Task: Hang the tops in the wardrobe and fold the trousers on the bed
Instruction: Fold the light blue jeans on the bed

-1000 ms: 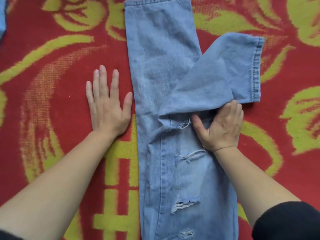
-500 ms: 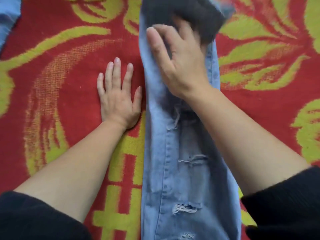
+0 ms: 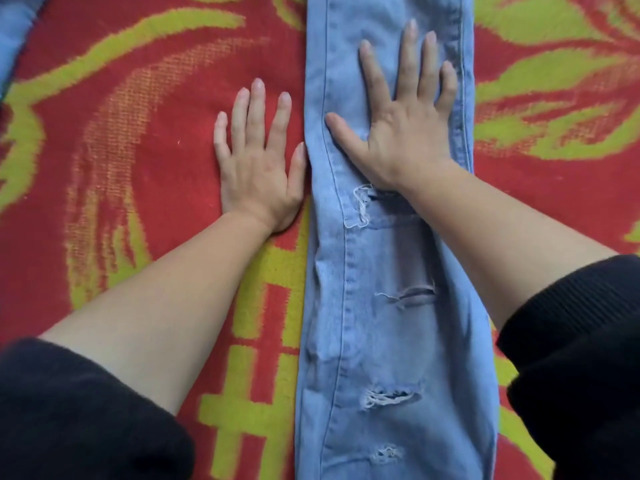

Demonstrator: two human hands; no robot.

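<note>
Light blue ripped jeans point(image 3: 388, 341) lie as one long narrow strip down the middle of the bed, legs stacked one on the other, running out of view top and bottom. My right hand point(image 3: 405, 123) lies flat on the upper part of the jeans, fingers spread and straight, pressing the denim down. My left hand point(image 3: 258, 164) rests flat on the red and yellow-green blanket point(image 3: 145, 140) just left of the jeans, thumb against the fabric's edge. Both forearms are bare below black sleeves.
The patterned blanket covers the whole bed around the jeans. A piece of blue cloth point(image 3: 15, 32) shows at the top left corner.
The jeans leg that lay off to the right has been swung over by my right hand onto the other leg. That hand now presses flat. My left hand stayed in place.
</note>
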